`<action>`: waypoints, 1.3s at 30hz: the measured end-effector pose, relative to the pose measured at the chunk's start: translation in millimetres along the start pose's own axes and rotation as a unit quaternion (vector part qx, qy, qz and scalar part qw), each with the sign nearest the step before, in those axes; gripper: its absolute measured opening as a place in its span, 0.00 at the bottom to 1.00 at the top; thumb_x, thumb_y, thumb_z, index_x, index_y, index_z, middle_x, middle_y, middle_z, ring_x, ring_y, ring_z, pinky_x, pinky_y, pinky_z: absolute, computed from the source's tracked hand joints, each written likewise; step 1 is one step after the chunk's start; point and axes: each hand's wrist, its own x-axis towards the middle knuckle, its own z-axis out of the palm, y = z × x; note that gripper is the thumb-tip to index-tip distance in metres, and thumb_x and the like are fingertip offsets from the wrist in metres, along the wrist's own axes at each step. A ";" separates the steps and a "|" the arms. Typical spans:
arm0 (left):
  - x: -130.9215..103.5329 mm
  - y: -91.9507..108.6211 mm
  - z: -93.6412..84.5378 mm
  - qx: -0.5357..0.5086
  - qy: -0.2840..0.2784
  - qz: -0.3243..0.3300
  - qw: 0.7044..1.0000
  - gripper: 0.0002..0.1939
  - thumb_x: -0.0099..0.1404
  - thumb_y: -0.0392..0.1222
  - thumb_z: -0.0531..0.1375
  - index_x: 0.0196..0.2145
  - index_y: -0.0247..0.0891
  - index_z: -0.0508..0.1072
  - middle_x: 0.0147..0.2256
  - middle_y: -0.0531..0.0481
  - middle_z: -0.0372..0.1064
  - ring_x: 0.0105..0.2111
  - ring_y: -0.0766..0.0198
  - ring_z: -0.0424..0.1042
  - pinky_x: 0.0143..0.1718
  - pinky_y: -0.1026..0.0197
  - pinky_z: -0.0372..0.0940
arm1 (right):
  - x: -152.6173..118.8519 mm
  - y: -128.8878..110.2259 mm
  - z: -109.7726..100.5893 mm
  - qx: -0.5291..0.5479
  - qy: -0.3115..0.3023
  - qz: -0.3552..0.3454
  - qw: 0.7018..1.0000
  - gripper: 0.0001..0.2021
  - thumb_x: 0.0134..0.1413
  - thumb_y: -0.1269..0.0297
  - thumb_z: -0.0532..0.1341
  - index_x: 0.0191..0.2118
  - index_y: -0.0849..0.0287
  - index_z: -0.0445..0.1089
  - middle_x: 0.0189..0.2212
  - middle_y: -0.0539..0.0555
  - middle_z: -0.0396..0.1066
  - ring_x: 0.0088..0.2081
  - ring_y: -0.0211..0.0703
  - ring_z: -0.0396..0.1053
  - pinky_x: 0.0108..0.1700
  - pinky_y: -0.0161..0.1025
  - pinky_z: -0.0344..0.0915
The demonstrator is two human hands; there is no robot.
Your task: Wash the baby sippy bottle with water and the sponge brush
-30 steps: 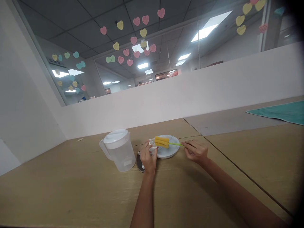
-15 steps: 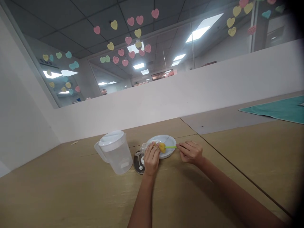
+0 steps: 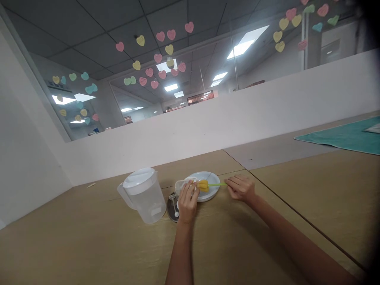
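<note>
My left hand (image 3: 188,201) is closed around a clear bottle (image 3: 178,186) lying on its side, much of it hidden behind my fingers. In my right hand (image 3: 242,188), the fingers grip the end of a thin green handle belonging to a sponge brush (image 3: 203,185). Its yellow sponge head is right beside my left fingertips, at the bottle's mouth. Whether the tip is still inside the bottle cannot be made out. Beneath the brush is a white bowl (image 3: 212,194). Partly behind my left wrist, a dark round dish (image 3: 171,211) holds small white parts.
A clear pitcher (image 3: 150,204) with a white lid stands left of the dish. A teal cloth (image 3: 341,135) lies at the far right of the wooden table (image 3: 118,249). Behind the table runs a low white wall (image 3: 208,126) with glass above it.
My right hand has drawn slightly rightward with the brush, and more of the yellow sponge head shows beside my left hand. The camera view has tilted a little upward.
</note>
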 end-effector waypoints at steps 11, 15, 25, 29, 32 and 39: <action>-11.5 -10.5 1.7 0.022 0.019 -0.129 0.991 0.03 0.61 0.34 0.57 0.35 0.37 0.69 0.46 0.41 0.69 0.50 0.56 0.66 0.49 0.53 0.64 | -12.8 47.1 8.4 -0.112 -0.135 0.418 0.891 0.18 0.51 0.69 0.49 0.45 0.63 0.70 0.32 0.59 0.73 0.32 0.46 0.69 0.28 0.36 0.55; -4.4 -4.4 -2.7 0.002 0.092 -0.183 0.979 0.12 0.57 0.40 0.62 0.37 0.36 0.65 0.45 0.38 0.67 0.47 0.57 0.69 0.45 0.56 0.67 | -17.3 37.9 15.2 -0.094 -0.319 0.402 0.853 0.18 0.52 0.72 0.48 0.47 0.67 0.67 0.35 0.63 0.73 0.35 0.49 0.71 0.28 0.37 0.56; 17.2 57.6 0.3 -0.149 0.094 0.002 0.984 0.22 0.51 0.54 0.64 0.38 0.38 0.64 0.37 0.41 0.72 0.40 0.59 0.73 0.38 0.61 0.70 | -19.3 2.1 34.9 -0.050 -0.416 0.302 0.856 0.12 0.51 0.60 0.56 0.35 0.62 0.71 0.34 0.61 0.73 0.37 0.49 0.71 0.31 0.36 0.57; 10.1 72.5 5.2 -0.148 0.081 0.020 0.985 0.22 0.51 0.57 0.62 0.35 0.37 0.66 0.33 0.41 0.72 0.35 0.60 0.73 0.33 0.62 0.69 | -19.4 -3.2 37.0 -0.052 -0.421 0.292 0.857 0.14 0.51 0.56 0.56 0.34 0.61 0.71 0.33 0.62 0.73 0.36 0.50 0.71 0.30 0.36 0.56; 1.7 72.7 8.4 -0.157 0.030 0.005 0.987 0.19 0.50 0.56 0.60 0.30 0.37 0.65 0.29 0.44 0.69 0.29 0.61 0.71 0.25 0.63 0.65 | -20.3 -5.6 36.8 -0.053 -0.412 0.282 0.865 0.14 0.54 0.58 0.54 0.33 0.61 0.72 0.33 0.62 0.73 0.36 0.50 0.71 0.29 0.37 0.55; -7.3 65.6 7.8 -0.187 -0.022 -0.116 0.975 0.15 0.47 0.47 0.61 0.28 0.38 0.61 0.27 0.47 0.63 0.28 0.60 0.66 0.26 0.60 0.65 | -27.9 -3.4 41.4 -0.024 -0.393 0.278 0.876 0.13 0.53 0.60 0.53 0.31 0.62 0.71 0.34 0.62 0.73 0.36 0.49 0.70 0.29 0.36 0.53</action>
